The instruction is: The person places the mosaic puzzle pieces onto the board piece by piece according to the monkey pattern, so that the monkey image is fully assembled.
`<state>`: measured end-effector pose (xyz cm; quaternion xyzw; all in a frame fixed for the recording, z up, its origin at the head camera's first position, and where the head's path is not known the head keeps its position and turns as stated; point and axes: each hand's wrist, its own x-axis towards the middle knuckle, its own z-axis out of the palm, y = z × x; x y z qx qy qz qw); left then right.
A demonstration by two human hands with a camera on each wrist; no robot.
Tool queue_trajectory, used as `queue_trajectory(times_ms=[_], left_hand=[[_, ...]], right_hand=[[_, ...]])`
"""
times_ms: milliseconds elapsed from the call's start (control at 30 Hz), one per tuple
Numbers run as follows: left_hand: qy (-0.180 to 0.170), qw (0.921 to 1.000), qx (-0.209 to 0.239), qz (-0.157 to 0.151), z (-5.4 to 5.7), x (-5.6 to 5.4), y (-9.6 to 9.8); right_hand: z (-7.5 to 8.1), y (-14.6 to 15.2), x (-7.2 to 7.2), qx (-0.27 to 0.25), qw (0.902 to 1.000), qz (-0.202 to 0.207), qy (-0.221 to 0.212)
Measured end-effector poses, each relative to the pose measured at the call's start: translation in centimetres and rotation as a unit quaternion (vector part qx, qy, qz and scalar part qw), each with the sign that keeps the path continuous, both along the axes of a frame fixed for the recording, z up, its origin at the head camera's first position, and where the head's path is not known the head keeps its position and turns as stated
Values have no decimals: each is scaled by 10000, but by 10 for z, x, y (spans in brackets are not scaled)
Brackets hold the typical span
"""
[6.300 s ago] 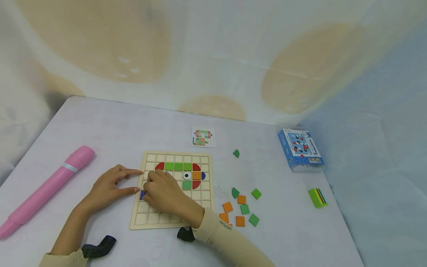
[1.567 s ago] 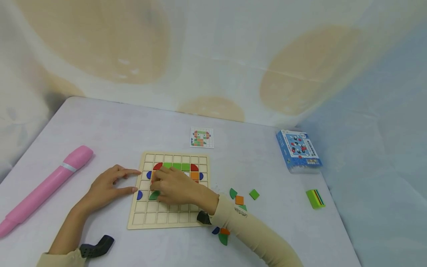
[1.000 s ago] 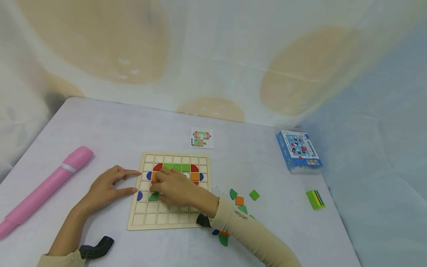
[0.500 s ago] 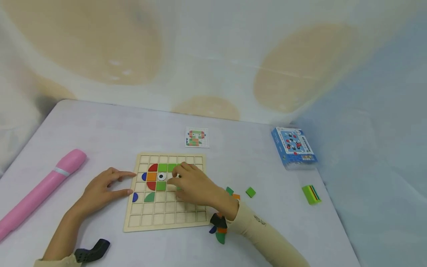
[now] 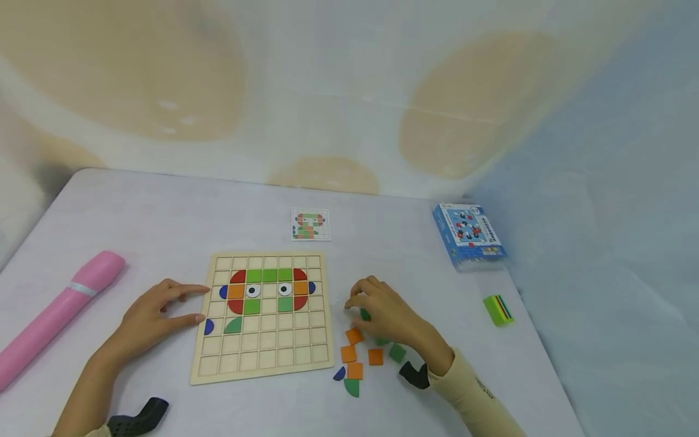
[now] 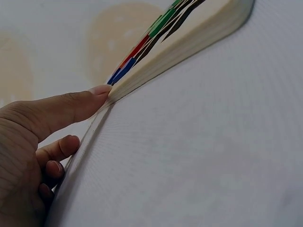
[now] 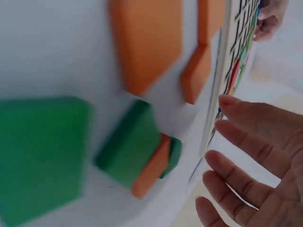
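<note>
A wooden grid board (image 5: 267, 359) holds a pattern of red, green, orange and blue tiles with two eye tiles. A green quarter-circle tile (image 5: 233, 326) sits in its lower left part, near a blue half-circle tile (image 5: 209, 326). My left hand (image 5: 148, 314) touches the board's left edge with extended thumb and index finger; the left wrist view shows the thumb (image 6: 75, 105) against that edge. My right hand (image 5: 389, 312) hovers over loose tiles right of the board, fingers spread and holding nothing. A green tile (image 5: 365, 314) is partly hidden beneath its fingers.
Loose orange tiles (image 5: 375, 357), green tiles (image 5: 397, 352) and a blue half-circle (image 5: 339, 374) lie right of the board. Behind it lies a pattern card (image 5: 310, 224). A blue box (image 5: 469, 237) and green block (image 5: 498, 311) stand right; a pink tube (image 5: 60, 318) lies left.
The right hand has left the board and moved right over the loose tiles. Since the oldest frame, a green quarter-circle has come onto the board. The left hand stays at its edge.
</note>
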<state>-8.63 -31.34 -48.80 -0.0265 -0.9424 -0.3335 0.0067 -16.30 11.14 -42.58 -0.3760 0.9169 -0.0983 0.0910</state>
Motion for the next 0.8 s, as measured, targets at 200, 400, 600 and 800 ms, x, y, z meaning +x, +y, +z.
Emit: queue_trajectory(times_ms=[200,400,600,800], left_hand=[[-25,10000,35,2,-1,0,-1],[0,10000,75,-11,-2,-1,0],[-34,9999,95,-49,-1,-2,1],[-28,9999,133,-32,0,-1,-1]], right_hand=[[-4,12,16,20,9997,255,58],[-11,14,23,-37,9988,469,110],[-12,9,20,-51,9973,603,421],[1,-27,15,-133,9961,752,438]])
